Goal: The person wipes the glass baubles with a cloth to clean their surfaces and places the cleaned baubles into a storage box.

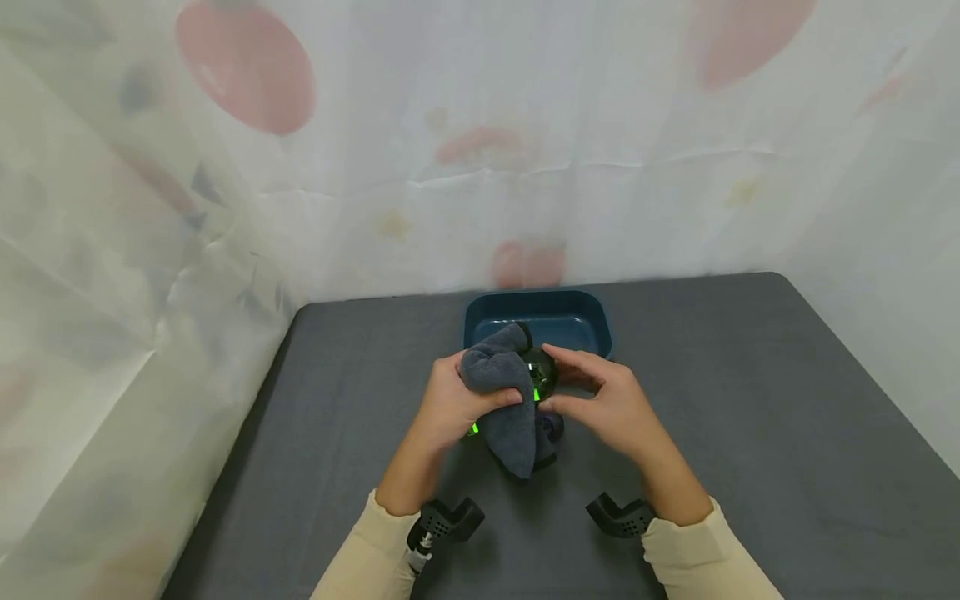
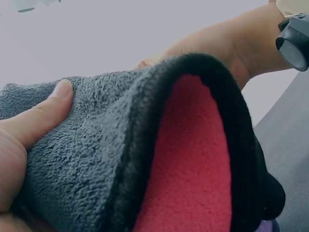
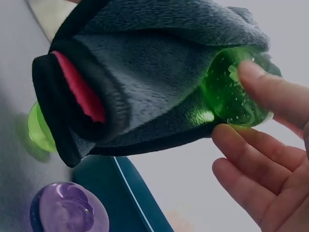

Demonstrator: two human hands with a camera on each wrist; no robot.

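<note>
Surface: dark grey table (image 1: 750, 400) lying before a white patterned curtain (image 1: 480, 150).
Left hand (image 1: 450, 408): gripping a grey cloth (image 1: 504, 392) with red lining, thumb pressing into the pile.
Right hand (image 1: 607, 404): pinching a green glass ball (image 3: 236, 89) that is sitting against the cloth, above the table.
Tray: blue tray (image 1: 577, 321) sitting just behind the hands.
Nearby: purple glass ball (image 3: 67, 210) and a green piece (image 3: 39, 128) lying on the table below the cloth.

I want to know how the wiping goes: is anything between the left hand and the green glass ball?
Yes. The grey cloth lies between the left hand and the green ball. The right hand touches the ball bare, with nothing between them.
</note>
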